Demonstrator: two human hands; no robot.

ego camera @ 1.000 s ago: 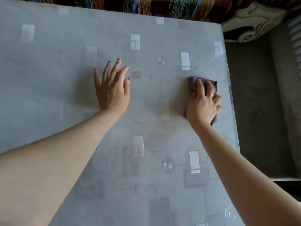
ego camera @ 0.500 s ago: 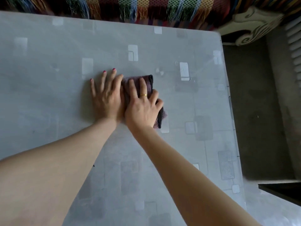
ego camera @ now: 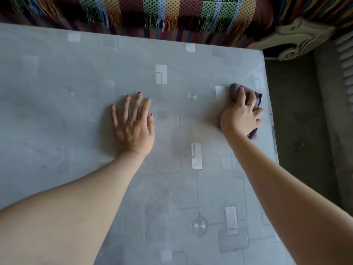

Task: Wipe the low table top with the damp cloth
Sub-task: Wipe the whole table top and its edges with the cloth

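The low table top [ego camera: 57,111] is glossy grey with pale rectangle patterns and fills most of the view. My right hand [ego camera: 240,117] presses a dark purple damp cloth [ego camera: 257,98] flat against the table near its right edge; the cloth shows above the fingers and below the palm. My left hand [ego camera: 133,123] lies flat on the table's middle, fingers spread, holding nothing. A faint damp smear [ego camera: 183,138] lies between the two hands.
A colourful fringed woven throw [ego camera: 172,14] hangs along the far edge of the table. A carved white furniture piece [ego camera: 298,39] stands at the back right. Dark floor [ego camera: 301,131] runs along the table's right side.
My right hand has swept the cloth from beside my left hand out to the right edge of the table. My left hand has stayed flat in place.
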